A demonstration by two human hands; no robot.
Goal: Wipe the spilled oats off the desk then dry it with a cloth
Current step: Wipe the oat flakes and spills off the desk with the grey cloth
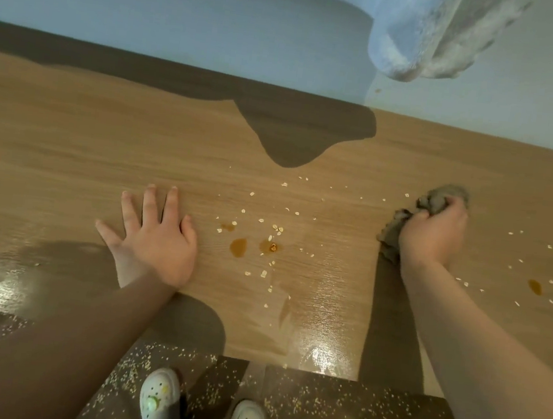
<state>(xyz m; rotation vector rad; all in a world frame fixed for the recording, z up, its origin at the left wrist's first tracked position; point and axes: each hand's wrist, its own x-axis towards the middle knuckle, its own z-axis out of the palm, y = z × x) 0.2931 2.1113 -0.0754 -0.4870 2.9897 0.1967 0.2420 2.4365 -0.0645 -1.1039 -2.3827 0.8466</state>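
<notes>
The left hand (pixel 156 237) lies flat with fingers spread on the desk (pixel 68 151), oats (pixel 276 228) scattered between it and the right hand (pixel 432 234), which grips a crumpled cloth (pixel 441 199).

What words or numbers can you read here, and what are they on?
None. No words or numbers show on the desk, the cloth in the right hand, the wall or the white shoes; the shoes' small decorations are too blurred to read.
</notes>
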